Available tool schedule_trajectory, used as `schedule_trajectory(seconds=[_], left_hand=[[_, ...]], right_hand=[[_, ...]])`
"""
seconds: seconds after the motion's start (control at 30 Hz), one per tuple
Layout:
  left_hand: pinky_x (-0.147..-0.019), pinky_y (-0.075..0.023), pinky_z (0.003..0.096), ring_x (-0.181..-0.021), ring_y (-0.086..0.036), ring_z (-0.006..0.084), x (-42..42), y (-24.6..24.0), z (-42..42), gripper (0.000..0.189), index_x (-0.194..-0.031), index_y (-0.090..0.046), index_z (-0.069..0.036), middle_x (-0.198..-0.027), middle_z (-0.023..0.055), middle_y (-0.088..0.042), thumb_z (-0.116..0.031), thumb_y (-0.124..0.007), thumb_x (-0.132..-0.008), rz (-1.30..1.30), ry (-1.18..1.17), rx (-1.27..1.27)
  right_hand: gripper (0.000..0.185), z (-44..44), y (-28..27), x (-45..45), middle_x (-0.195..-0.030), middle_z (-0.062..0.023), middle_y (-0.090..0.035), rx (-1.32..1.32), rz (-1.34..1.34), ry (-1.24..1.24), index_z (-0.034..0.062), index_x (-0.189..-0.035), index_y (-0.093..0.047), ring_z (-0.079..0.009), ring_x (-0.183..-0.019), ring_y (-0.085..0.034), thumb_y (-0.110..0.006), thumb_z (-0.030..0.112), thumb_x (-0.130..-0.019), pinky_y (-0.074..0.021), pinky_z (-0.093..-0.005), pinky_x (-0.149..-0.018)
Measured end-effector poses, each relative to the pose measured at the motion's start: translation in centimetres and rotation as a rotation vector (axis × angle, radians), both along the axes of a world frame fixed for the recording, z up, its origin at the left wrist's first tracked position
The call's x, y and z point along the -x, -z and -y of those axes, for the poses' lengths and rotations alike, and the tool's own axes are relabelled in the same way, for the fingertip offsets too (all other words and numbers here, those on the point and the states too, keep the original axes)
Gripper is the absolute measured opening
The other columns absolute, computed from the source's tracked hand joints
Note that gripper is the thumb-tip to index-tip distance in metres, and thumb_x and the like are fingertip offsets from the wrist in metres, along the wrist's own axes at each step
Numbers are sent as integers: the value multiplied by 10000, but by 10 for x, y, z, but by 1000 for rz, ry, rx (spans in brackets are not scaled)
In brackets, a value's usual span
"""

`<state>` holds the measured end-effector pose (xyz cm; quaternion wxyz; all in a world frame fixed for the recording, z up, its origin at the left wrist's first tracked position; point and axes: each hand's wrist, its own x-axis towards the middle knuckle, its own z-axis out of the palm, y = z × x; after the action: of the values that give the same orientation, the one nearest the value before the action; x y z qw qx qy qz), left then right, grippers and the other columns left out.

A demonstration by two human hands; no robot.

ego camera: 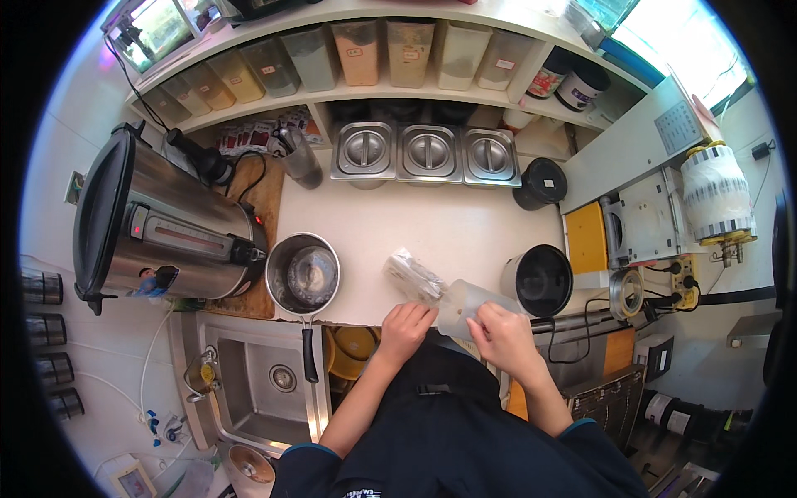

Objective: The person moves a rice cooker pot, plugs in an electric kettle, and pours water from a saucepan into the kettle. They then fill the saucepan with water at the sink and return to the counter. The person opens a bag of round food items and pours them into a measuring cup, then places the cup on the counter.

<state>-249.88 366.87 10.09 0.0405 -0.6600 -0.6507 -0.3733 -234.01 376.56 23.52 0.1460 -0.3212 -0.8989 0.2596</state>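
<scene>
My left hand (408, 330) pinches the near end of a clear, crumpled plastic bag (411, 274) lying over the white counter. In my right hand (505, 336) is a translucent plastic cup (459, 309), tipped on its side with one end close to the bag and to my left fingers. A small brown speck shows on the cup. Whether the bag reaches into the cup, I cannot tell. Left of the bag stands a steel saucepan (303, 274) with a black handle pointing toward me. To the right of the cup is a round container with a dark interior (540, 281).
A large steel urn (180, 218) with a lit red light fills the left side, above a sink (261, 380). Three lidded steel pans (429, 155) line the counter's back, below shelved bins (352, 53). A black-lidded tub (540, 182) and a cup sealing machine (647, 218) stand right.
</scene>
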Motion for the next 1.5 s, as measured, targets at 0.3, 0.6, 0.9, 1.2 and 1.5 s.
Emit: schedule_trajectory(seconds=[0.3, 0.6, 0.9, 1.2, 1.5], left_hand=[[-683, -483, 317, -799, -606, 200, 1, 0, -1, 260, -900, -658, -69, -838, 33, -619, -38, -637, -642, 3, 12, -4], [-681, -484, 316, -800, -610, 201, 2, 2, -1, 244, -896, -654, -60, -841, 40, -625, -44, -641, -653, 10, 19, -11], [-673, -481, 314, -800, -610, 200, 1, 1, -2, 209, -889, -652, -64, -833, 36, -626, -44, -642, -681, 20, 15, -7], [-672, -479, 312, -801, -605, 198, 0, 2, -2, 218, -889, -651, -67, -826, 34, -621, -46, -638, -673, 14, 3, -9], [-675, -480, 313, -801, -603, 197, 1, 1, -2, 235, -889, -649, -66, -825, 32, -614, -58, -637, -654, 17, 4, -8]], right_hand=[[213, 3, -7, 3, -667, -108, -558, -42, 64, -19, 50, -697, -506, -333, -540, -566, -643, 163, -813, -451, -413, -476], [213, 5, -8, 8, -657, -105, -560, -70, 76, -4, 54, -685, -508, -329, -538, -570, -644, 161, -809, -454, -406, -476], [210, 7, -9, 8, -661, -106, -565, -75, 77, 11, 52, -689, -514, -332, -546, -574, -644, 163, -811, -454, -406, -477], [215, 8, -6, 10, -660, -102, -573, -102, 76, 30, 54, -685, -512, -332, -533, -574, -639, 169, -815, -456, -410, -469], [225, 8, -6, 11, -661, -105, -582, -86, 103, 39, 55, -683, -513, -335, -533, -577, -636, 184, -821, -457, -414, -469]])
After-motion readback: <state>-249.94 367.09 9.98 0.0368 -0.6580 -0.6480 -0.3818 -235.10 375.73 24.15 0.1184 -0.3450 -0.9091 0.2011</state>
